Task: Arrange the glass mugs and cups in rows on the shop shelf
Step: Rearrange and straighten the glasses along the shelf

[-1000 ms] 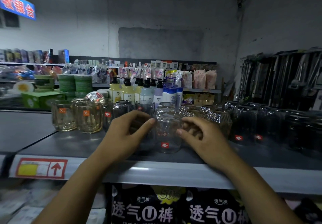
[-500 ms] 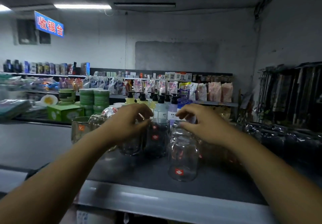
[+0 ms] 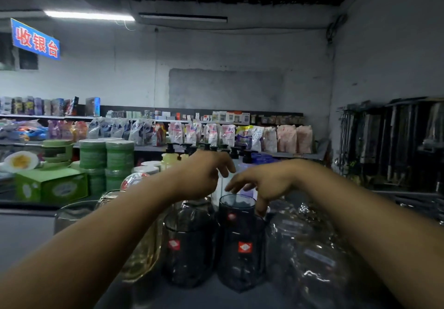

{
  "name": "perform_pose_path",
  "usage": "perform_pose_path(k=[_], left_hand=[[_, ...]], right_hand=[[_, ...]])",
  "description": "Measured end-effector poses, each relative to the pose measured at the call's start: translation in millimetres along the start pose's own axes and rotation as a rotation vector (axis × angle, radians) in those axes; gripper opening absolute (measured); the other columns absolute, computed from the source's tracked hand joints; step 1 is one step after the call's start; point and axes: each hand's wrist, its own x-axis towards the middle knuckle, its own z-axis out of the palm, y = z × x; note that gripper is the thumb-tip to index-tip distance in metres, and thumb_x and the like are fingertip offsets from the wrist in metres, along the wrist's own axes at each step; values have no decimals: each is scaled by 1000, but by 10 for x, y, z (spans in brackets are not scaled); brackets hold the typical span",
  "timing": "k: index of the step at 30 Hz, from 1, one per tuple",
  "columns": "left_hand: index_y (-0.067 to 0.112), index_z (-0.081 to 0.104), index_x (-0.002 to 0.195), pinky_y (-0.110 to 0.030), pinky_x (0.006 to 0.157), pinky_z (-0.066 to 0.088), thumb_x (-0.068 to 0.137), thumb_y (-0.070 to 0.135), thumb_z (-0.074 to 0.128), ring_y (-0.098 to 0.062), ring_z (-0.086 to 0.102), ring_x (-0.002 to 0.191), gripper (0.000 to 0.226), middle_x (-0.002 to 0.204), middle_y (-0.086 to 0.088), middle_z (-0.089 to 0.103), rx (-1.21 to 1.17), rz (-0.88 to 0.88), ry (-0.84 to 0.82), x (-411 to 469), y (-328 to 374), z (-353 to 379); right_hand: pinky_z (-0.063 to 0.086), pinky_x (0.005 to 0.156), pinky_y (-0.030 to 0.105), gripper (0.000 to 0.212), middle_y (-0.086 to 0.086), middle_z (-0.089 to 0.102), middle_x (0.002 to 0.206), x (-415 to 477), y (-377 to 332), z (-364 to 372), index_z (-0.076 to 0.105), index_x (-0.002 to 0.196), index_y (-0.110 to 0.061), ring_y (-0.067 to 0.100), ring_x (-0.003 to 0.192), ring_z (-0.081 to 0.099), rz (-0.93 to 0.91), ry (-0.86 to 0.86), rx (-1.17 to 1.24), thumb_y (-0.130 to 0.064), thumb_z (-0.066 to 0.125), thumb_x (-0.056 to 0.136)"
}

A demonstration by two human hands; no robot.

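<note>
Dark shelf [image 3: 204,295] crowded with glass mugs [image 3: 241,248]; grey wall [image 3: 216,51]; blue sign [image 3: 35,39] overhead.

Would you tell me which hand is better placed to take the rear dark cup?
Probably the right: the right hand hovers over the rear dark cup, one finger down beside its rim, while the left hand sits further left, over another cup.

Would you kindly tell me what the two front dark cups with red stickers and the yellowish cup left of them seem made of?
Left dark cup and right dark cup: likely smoke-tinted glass, glossy; see-through walls. Yellowish cup: likely amber-tinted glass, glossy; bright highlights, though plastic is possible.
</note>
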Motion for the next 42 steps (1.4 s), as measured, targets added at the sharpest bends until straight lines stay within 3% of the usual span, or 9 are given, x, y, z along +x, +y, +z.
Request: perform_pose_path(k=[4, 7, 9, 14, 20, 30, 34, 40, 42], left_hand=[[21, 63, 119, -21, 77, 53, 87, -7, 45, -7, 63, 98, 47, 115, 4, 69, -84, -2, 52, -26, -85, 98], [22, 64, 119, -31, 83, 57, 93, 4, 47, -12, 64, 98, 35, 115, 2, 69, -94, 28, 102, -86, -87, 82], [22, 64, 118, -38, 83, 58, 96, 7, 47, -15, 66, 94, 32, 111, 2, 69, -145, 16, 157, -137, -75, 33], [22, 61, 125, -17, 79, 50, 98, 14, 53, -2, 60, 97, 29, 114, 8, 66, -230, -34, 192, -265, -116, -22], [29, 42, 143, -35, 84, 59, 83, 46, 75, -8, 67, 93, 71, 129, 11, 54, -343, -82, 95, -304, -11, 31], [41, 39, 147, -9, 74, 53, 70, 34, 90, -4, 69, 100, 93, 123, 15, 62, -561, -43, 140, -338, -70, -22], [38, 42, 146, -23, 77, 59, 65, 27, 91, -12, 74, 93, 96, 115, 3, 69, -732, -146, 225, -351, -96, -40], [9, 47, 132, -47, 88, 60, 59, 22, 86, -31, 76, 94, 83, 113, -15, 71, -1293, -253, 326, -331, -64, -104], [6, 51, 130, -45, 91, 59, 64, 32, 86, -26, 76, 95, 80, 107, -11, 76, -1270, -259, 314, -326, -65, -109]], right_hand=[[55, 92, 30, 83, -8, 54, 144, 72, -23, -4, 45, 148, -32, 16, 131, 54, 14, -105, 88, -9, 85, 79], [56, 99, 38, 76, -8, 60, 134, 111, -37, 16, 53, 140, -31, 17, 122, 61, 12, -105, 171, -12, 88, 76], [56, 99, 37, 72, -8, 66, 126, 105, -53, 23, 57, 136, -29, 15, 117, 65, 11, -45, 158, -16, 90, 74], [52, 103, 42, 71, -5, 74, 114, -108, -47, -66, 55, 136, -22, 13, 107, 70, 2, 214, 253, -17, 89, 73], [59, 94, 44, 88, 5, 73, 117, -444, -91, -99, 45, 142, -30, 21, 106, 72, -107, 509, 557, -4, 89, 70], [54, 101, 47, 84, 0, 73, 121, -392, -276, 65, 49, 137, -28, 18, 116, 68, -296, 587, 603, -4, 91, 68], [52, 105, 46, 85, -1, 64, 133, -309, -235, 75, 54, 134, -33, 17, 121, 65, -279, 650, 691, -30, 95, 60], [52, 102, 52, 65, 13, 68, 131, -202, -283, 204, 49, 142, -15, 34, 118, 67, -429, 478, 1113, -17, 75, 83], [56, 95, 48, 54, 15, 68, 129, -178, -330, 198, 54, 136, -9, 35, 115, 68, -492, 505, 1192, -21, 72, 87]])
